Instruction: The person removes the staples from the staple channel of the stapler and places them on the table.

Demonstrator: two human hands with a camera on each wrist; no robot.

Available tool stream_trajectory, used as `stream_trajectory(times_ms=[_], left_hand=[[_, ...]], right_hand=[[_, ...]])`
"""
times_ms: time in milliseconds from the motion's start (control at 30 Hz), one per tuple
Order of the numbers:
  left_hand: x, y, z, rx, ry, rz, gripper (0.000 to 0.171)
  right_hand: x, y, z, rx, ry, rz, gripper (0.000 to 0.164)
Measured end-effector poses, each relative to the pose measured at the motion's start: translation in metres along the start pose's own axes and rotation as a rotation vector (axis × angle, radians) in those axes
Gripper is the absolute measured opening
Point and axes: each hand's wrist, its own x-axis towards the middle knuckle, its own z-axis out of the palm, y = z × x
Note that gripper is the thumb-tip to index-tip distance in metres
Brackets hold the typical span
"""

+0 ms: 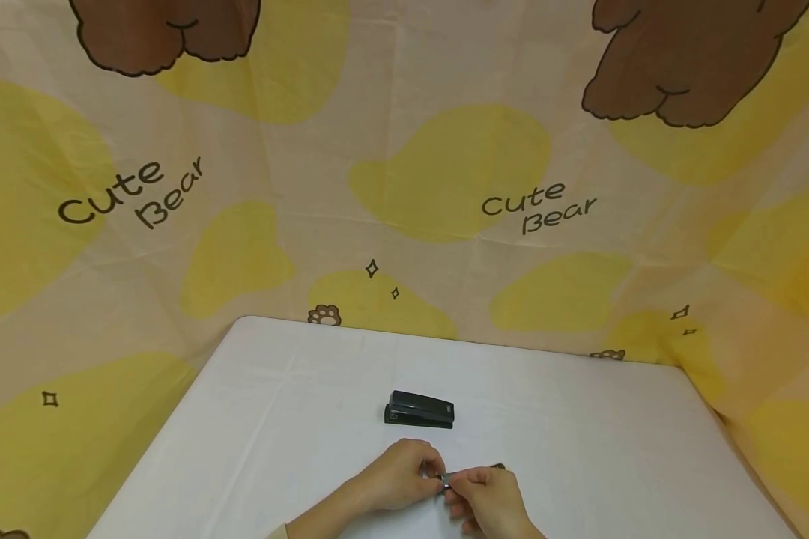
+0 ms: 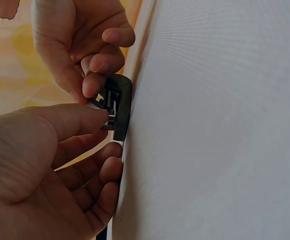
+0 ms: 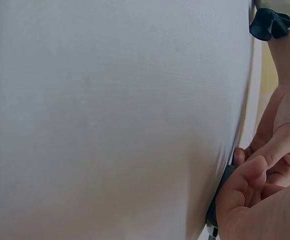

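Bare fingers are closing in on a small dark object (image 2: 126, 100) with metal parts (image 2: 111, 105) low over a white table (image 1: 297, 397). The left hand (image 1: 399, 477) is pinching it, the thumb lying against the metal, while the right hand (image 1: 495, 500) is gripping it from the opposite side with curled fingers, leaving hardly any gap between the two hands. The object is sitting right between their fingertips, partly hidden, so exactly what it is remains impossible to tell. A black stapler (image 1: 419, 410) is resting beyond the left fingers, near but not touching. A printed cloth (image 1: 445, 284) is hanging farther beyond, behind the table.

The risk is lying in the pinch itself: with so little surface showing between the fingertips, uneven pressure could be sending the smooth metal slipping onto the table, and a thumb pressing too near an edge could be getting nipped.
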Motion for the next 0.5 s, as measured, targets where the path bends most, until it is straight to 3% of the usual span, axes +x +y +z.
stream_trajectory(times_ms=[500], left_hand=[[0.0, -0.0004, 0.0012, -0.002, -0.001, -0.012, 0.007]], right_hand=[[-0.0079, -0.0049, -0.0033, 0.023, 0.043, 0.033, 0.017]])
